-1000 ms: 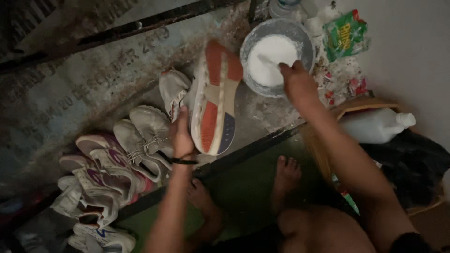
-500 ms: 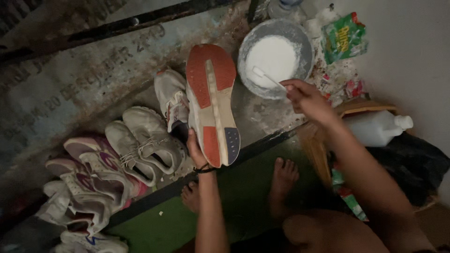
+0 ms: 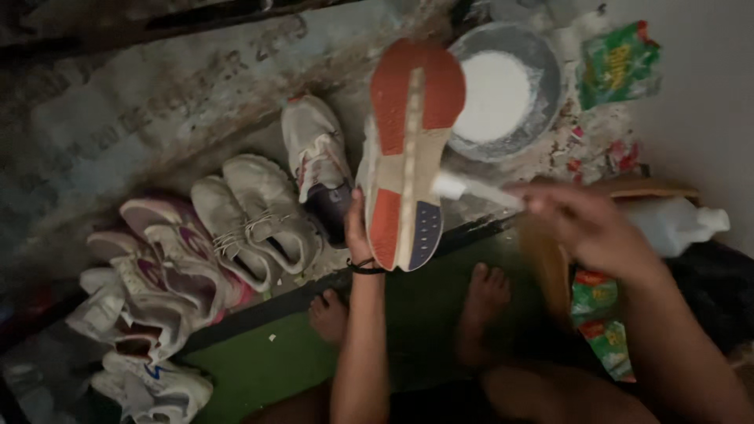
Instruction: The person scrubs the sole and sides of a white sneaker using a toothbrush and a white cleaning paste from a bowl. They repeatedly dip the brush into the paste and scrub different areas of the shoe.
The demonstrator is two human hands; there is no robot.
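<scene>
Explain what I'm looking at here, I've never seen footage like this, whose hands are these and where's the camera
The camera sits on a person's head and looks down at their own bare hands and feet. The left hand holds up a sneaker, with its red, white and blue sole facing the camera. The right hand holds a small brush with a white tip beside that sole; it is blurred. Behind is a round basin of white foam or powder. More worn sneakers lie in a row on the concrete floor at left.
</scene>
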